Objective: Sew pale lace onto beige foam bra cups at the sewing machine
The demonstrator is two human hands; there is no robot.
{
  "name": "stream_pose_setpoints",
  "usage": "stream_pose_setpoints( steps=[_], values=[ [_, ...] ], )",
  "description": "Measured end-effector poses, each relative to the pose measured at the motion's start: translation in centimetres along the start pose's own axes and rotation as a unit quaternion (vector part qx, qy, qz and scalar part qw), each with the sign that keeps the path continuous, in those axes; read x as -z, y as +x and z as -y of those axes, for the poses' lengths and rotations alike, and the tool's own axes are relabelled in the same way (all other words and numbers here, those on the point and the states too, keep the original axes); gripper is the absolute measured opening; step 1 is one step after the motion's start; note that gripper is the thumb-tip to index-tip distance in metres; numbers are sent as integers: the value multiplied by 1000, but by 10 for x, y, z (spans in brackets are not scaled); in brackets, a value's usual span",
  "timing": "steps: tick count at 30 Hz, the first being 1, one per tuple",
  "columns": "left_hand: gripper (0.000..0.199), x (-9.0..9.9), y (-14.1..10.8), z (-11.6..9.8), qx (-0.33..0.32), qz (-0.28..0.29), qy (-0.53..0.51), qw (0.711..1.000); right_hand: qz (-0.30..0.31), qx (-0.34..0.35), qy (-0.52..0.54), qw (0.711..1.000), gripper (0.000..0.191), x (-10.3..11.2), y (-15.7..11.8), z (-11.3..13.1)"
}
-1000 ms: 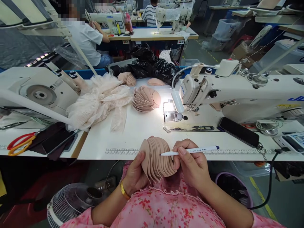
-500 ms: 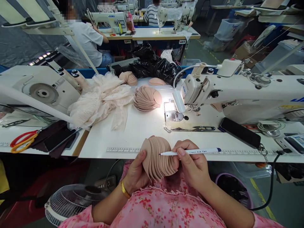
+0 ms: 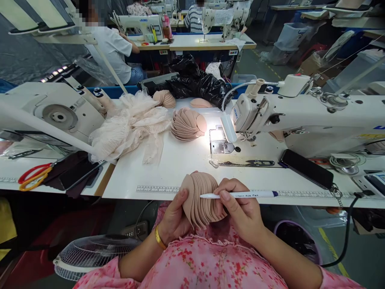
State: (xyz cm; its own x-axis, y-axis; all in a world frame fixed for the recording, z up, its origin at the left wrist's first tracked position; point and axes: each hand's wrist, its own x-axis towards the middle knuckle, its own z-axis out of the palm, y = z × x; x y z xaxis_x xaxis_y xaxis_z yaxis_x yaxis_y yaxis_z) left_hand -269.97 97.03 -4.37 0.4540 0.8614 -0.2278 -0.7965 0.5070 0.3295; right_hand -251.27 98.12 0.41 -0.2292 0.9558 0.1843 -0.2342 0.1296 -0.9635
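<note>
My left hand (image 3: 176, 212) grips a fanned stack of beige fabric pads (image 3: 199, 200) from the left, thumb on the front pad. Between the thumb and fingers of my right hand (image 3: 240, 208) is a white marking pen (image 3: 252, 194) with a dark blue end cap. Its tip points left and lies over the edges of the fanned pads; whether it touches them I cannot tell. Fingers of the right hand also rest at the stack's right side. Beyond, on the table, sits another fanned pile of beige pads (image 3: 188, 124), beside the sewing machine's lit needle plate (image 3: 221, 142).
A white sewing machine (image 3: 319, 116) stands at right, with a black phone (image 3: 306, 168) before it. Cream lace fabric (image 3: 129, 124) is heaped at left, near scissors (image 3: 34, 176). Black plastic bags (image 3: 195, 80) lie behind. A fan (image 3: 90, 257) stands below. Another person (image 3: 111, 52) sits ahead.
The pen tip has shifted slightly left across the pad edges, with my right hand moving along. My left hand keeps its hold on the stack. The whole view has shifted a little.
</note>
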Motion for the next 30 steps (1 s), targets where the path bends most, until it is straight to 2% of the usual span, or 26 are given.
stream_pose_setpoints(
  steps=[5,10,15,21,30],
  values=[
    [77,-2,-1,-1,11,-7,-7,1000,-10,20,11,1000,16,2,-1,0],
    [74,-4,0,-1,-4,-3,-16,1000,3,19,-24,1000,16,2,-1,-1],
    [75,-6,0,0,4,-23,-27,999,16,33,-72,997,17,1,-3,-4],
    [84,-8,0,0,0,-49,-27,998,-12,71,-49,996,16,3,-2,-2],
    [96,-9,-1,0,27,-64,-1,998,21,71,-63,995,14,1,-3,-4]
  ],
)
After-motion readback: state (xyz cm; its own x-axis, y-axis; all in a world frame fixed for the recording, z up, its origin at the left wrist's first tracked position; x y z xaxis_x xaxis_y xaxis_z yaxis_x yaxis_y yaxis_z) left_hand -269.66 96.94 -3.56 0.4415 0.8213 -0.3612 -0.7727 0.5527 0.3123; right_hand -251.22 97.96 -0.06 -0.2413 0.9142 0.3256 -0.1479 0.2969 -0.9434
